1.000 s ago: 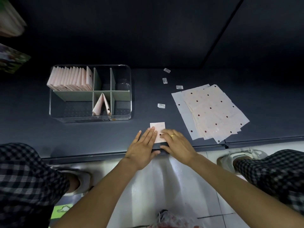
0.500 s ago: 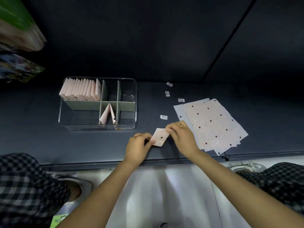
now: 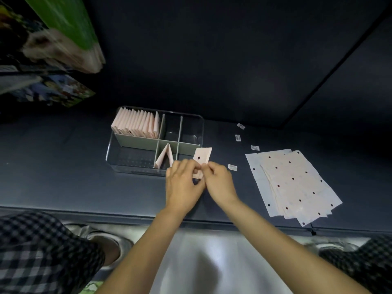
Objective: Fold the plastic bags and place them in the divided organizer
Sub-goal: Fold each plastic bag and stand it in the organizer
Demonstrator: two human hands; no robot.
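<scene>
A small folded pink bag (image 3: 202, 155) with a dark dot is held upright between both hands, just right of the organizer's near corner. My left hand (image 3: 184, 183) pinches its lower left edge and my right hand (image 3: 220, 183) pinches its lower right edge. The clear divided organizer (image 3: 118, 164) sits on the dark table. Its far-left compartment holds a row of several folded pink bags (image 3: 136, 124), and a near middle compartment holds one folded bag (image 3: 164, 157) standing like a tent. A stack of flat dotted bags (image 3: 294, 183) lies to the right.
Small white label scraps (image 3: 232, 167) lie scattered between the organizer and the flat stack. Colourful packages (image 3: 53, 39) hang at the upper left. The table's front edge (image 3: 106, 215) runs just before my checked-trouser knees; pale floor lies below.
The folded bag left the table surface where both hands pressed it flat. Both hands now pinch it and have lifted it up and left toward the organizer.
</scene>
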